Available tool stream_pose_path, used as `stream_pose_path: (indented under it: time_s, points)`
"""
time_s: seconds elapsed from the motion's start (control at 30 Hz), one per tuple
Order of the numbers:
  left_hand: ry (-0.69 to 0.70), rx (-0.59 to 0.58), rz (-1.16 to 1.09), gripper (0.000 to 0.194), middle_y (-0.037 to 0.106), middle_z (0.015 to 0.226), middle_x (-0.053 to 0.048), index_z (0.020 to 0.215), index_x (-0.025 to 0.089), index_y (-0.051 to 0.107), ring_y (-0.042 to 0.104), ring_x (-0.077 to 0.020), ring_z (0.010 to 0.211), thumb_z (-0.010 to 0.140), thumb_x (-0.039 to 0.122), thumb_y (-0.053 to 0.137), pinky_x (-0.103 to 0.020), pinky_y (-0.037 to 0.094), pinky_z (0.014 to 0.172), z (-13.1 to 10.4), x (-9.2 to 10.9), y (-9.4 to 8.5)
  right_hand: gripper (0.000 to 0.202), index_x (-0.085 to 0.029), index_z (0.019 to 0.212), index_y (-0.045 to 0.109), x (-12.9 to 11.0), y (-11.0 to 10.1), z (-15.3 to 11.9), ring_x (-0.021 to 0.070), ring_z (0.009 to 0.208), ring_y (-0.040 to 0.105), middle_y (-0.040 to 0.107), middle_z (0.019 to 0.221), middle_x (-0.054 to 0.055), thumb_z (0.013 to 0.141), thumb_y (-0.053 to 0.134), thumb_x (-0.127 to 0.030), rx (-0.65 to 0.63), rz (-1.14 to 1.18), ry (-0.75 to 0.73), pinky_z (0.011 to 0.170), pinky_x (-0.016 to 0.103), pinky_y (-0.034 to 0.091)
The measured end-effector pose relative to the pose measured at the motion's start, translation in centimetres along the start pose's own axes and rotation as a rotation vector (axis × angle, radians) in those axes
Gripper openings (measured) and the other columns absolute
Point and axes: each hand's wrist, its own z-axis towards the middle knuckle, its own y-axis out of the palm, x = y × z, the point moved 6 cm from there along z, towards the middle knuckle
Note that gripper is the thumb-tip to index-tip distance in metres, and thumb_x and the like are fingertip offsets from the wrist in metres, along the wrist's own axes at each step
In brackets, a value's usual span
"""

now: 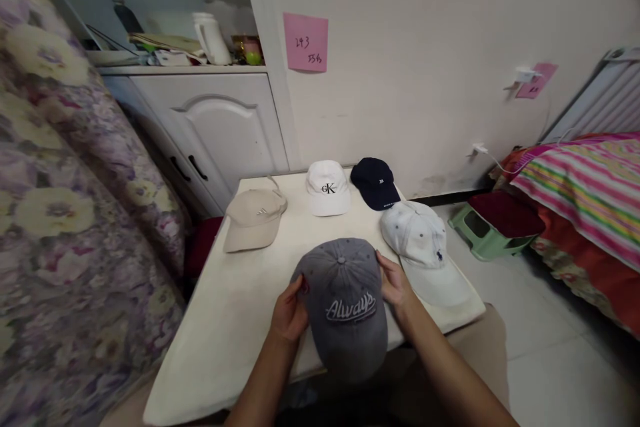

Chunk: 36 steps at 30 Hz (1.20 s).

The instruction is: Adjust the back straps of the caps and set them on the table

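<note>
Between my two hands is a grey baseball cap (343, 280) with white "Always" lettering, its brim pointing toward me over the table's near edge. My left hand (291, 310) grips its left side, and my right hand (395, 280) grips its right side; some fingers are hidden behind or under the cap. Just right of my right hand lies a pale washed cap (417, 233) with a small dark emblem. Farther back are a white cap (327, 187) with black letters and a navy cap (374, 181). A beige cap (255, 217) rests at the left.
The caps lie on a cream-coloured table (225, 320). A floral curtain (75, 213) hangs at the left beside a white cabinet (215, 113) holding a white jug (212, 39). At the right stand a green stool (480, 233) and a bed with a striped cover (590, 180).
</note>
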Motion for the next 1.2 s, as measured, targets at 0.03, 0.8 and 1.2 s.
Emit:
stream_pose_path:
  time_s: [0.03, 0.8, 1.2]
  points:
    - [0.009, 0.007, -0.007, 0.043, 0.077, 0.111, -0.013, 0.114, 0.01, 0.075, 0.068, -0.0254, 0.115, 0.101, 0.014, 0.034, -0.04, 0.037, 0.117, 0.2, 0.0, -0.1, 0.024, -0.019, 0.09, 0.073, 0.3, 0.0, -0.4, 0.0277, 0.101, 0.073, 0.08, 0.083, 0.005, 0.077, 0.074, -0.039, -0.002, 0.003, 0.021, 0.096, 0.045, 0.053]
    - [0.265, 0.605, -0.037, 0.017, 0.08, 0.073, -0.006, 0.076, 0.014, 0.08, 0.075, -0.031, 0.094, 0.077, 0.016, 0.063, -0.044, 0.055, 0.097, -3.6, 0.3, 2.6, 0.035, -0.022, 0.104, 0.074, 1.5, 7.2, -5.9, 0.0285, 0.116, 0.067, 0.08, 0.099, 0.005, 0.076, 0.076, -0.045, -0.04, 0.116, -0.072, 0.104, 0.049, 0.05]
    - [0.271, 0.49, -0.021, 0.024, 0.08, 0.075, -0.005, 0.084, 0.016, 0.08, 0.072, -0.0304, 0.105, 0.084, 0.023, 0.057, -0.044, 0.051, 0.102, -3.0, 0.5, 5.8, 0.04, -0.021, 0.104, 0.073, 4.2, 7.4, -8.3, 0.0254, 0.094, 0.074, 0.08, 0.101, 0.005, 0.069, 0.084, -0.036, -0.115, 0.112, 0.006, 0.097, 0.043, 0.053]
